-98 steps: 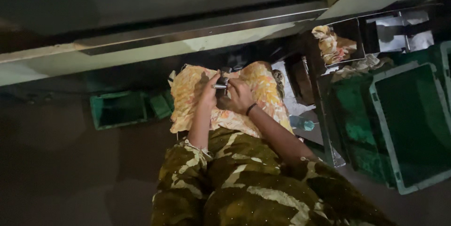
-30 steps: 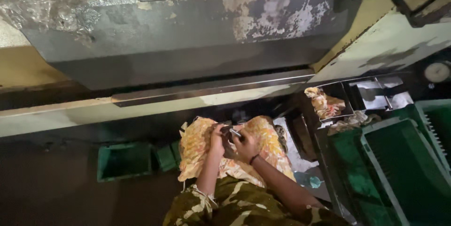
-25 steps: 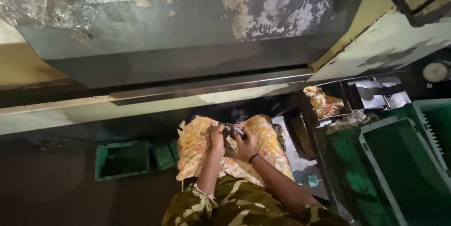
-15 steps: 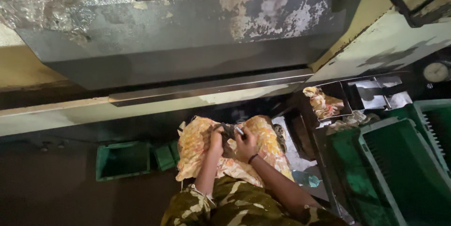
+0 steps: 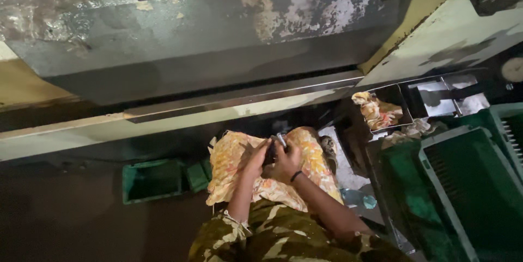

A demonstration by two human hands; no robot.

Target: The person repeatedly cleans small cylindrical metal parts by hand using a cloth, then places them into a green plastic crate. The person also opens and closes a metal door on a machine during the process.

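Hands meet over a small metal part (image 5: pixel 279 141), held just above a yellow-and-orange patterned cloth (image 5: pixel 234 172) spread over the lap. Left hand (image 5: pixel 256 156) is curled with fingertips against the part's left side; right hand (image 5: pixel 287 158), a dark band at its wrist, is closed around it from the right, thumb up near the shiny end. Only a pale, glinting tip and a dark body show between the fingers; exact shape too small to tell. Judgement: rigid, light for two hands, probably smooth and somewhat slippery, so a pinch across the body with the cloth beneath to catch a slip looks sound. Not fragile by its look. Large grey machine housing (image 5: pixel 207 38) overhead; green crate (image 5: pixel 150 180) on the floor to the left, green bins (image 5: pixel 468 186) to the right.
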